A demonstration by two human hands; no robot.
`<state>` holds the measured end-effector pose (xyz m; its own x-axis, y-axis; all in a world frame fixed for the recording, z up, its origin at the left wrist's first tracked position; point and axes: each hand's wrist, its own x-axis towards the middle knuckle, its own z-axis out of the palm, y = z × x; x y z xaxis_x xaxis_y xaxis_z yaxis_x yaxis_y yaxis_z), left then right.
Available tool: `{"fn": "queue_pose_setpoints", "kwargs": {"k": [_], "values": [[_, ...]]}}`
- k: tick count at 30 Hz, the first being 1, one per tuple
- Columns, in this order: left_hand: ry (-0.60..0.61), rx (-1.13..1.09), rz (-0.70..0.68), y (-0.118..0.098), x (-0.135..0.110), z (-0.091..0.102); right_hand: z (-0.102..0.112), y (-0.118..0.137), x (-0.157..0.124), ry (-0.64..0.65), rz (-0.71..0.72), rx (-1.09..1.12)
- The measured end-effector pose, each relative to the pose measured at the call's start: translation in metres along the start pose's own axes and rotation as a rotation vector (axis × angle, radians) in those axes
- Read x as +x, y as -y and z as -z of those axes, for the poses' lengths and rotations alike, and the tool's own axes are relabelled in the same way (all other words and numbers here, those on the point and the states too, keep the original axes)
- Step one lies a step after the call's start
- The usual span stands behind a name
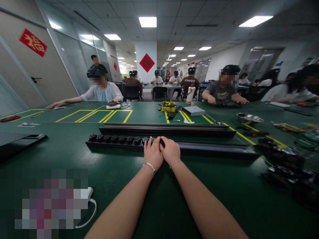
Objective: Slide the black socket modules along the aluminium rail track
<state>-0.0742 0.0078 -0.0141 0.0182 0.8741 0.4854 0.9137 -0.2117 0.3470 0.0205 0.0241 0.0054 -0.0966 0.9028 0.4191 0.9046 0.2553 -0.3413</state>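
A long black rail point(214, 150) lies across the green table in front of me, with several black socket modules point(117, 139) seated along its left half. My left hand point(152, 153) and my right hand point(170, 151) rest side by side at the rail's middle. Their fingers curl over the rail and press on a black module at the end of the row. That module is mostly hidden under the fingers. A second long black rail point(166, 129) lies parallel just behind the first.
Loose black parts point(286, 162) pile up at the right. A metal bowl point(249, 117), a yellow box point(168, 107) and a grey box point(193, 110) stand further back. A white charger with its cable point(90, 194) lies at the near left. Other people sit around the tables.
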Motion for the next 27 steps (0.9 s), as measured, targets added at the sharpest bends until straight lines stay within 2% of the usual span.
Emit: {"fn": "queue_pose_setpoints", "kwargs": {"k": [6, 13, 27], "values": [[0.015, -0.004, -0.001, -0.0008, -0.0003, 0.0009, -0.0009, 0.0002, 0.0015, -0.013, -0.016, -0.014], [0.002, 0.012, 0.020, -0.0020, -0.0005, -0.0007, -0.0038, 0.0033, 0.0032, -0.031, -0.126, 0.003], [-0.009, 0.047, 0.032, -0.0019, 0.0003, -0.0002, -0.0067, 0.0012, 0.0035, -0.072, -0.113, 0.059]]}}
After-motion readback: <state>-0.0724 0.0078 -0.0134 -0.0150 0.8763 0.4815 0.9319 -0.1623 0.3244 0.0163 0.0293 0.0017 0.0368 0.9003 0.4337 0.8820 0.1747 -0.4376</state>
